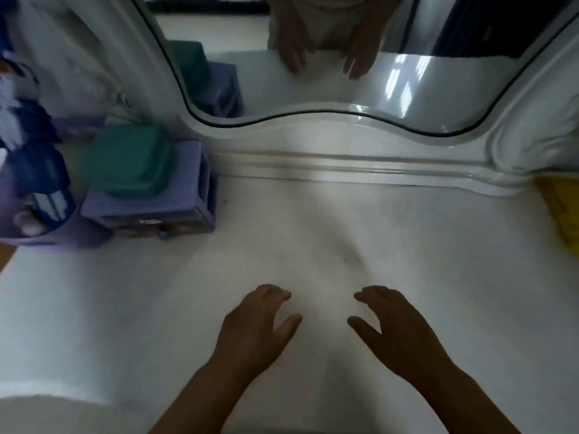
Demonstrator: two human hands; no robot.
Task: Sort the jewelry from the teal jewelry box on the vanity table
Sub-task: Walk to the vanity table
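A teal jewelry box (130, 159) with its lid down sits on top of a purple box (150, 211) at the back left of the white vanity table (407, 245). My left hand (253, 330) and my right hand (398, 330) hover side by side over the table's near middle, palms down, fingers spread, holding nothing. Both hands are well to the right of and nearer than the teal box. No jewelry shows; the picture is blurred.
A curved white-framed mirror (313, 73) stands at the back and reflects the boxes and my hands. Blue and purple items (34, 180) crowd the far left edge. A yellow object (560, 208) lies at the right edge.
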